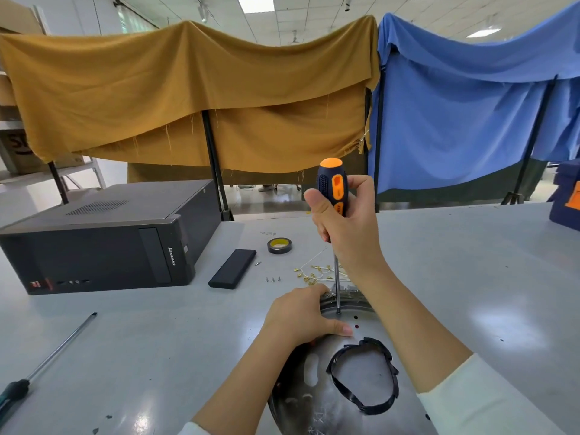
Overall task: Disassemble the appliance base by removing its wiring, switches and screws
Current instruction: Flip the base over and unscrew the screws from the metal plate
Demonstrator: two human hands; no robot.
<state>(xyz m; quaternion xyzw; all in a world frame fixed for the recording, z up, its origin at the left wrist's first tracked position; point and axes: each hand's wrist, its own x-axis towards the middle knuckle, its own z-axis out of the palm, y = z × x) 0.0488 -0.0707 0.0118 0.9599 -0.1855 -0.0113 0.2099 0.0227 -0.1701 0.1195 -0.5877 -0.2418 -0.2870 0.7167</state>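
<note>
The round metal appliance base [354,394] lies on the grey table close to me, with a ring of black tape [364,376] around a large opening in it. My right hand [348,221] grips the blue and orange handle of a screwdriver [333,186] held upright. Its tip sits on a screw [339,313] near the far rim of the base. My left hand [301,315] rests over the base's left rim and holds it, thumb lying on the metal. White wires with brass terminals [315,273] lie just beyond the base, next to three loose screws [272,279].
A black computer tower [103,240] lies on the left. A flat black case [233,268] and a roll of black tape [279,245] sit mid-table. A second long screwdriver [47,362] lies at the front left. Mustard and blue cloths hang behind the table.
</note>
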